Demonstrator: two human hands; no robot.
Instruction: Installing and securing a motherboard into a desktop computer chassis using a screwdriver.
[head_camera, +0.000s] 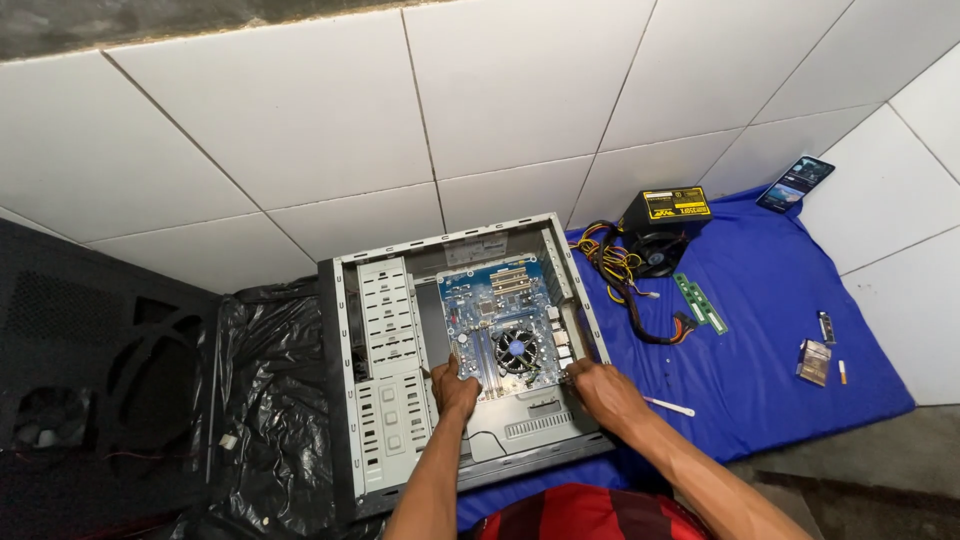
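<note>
Open computer case lying on its side on a tiled floor, seen from above. Nearest, the left hand and right hand grip the near edge of the blue circuit board, fingers closed on its two corners; the board sits inside the case with its cooling fan still mounted. Whether it is screwed down cannot be told. Farther right, on a blue cloth, lie two green memory sticks and, beyond, the power supply with loose cables, already out of the case.
</note>
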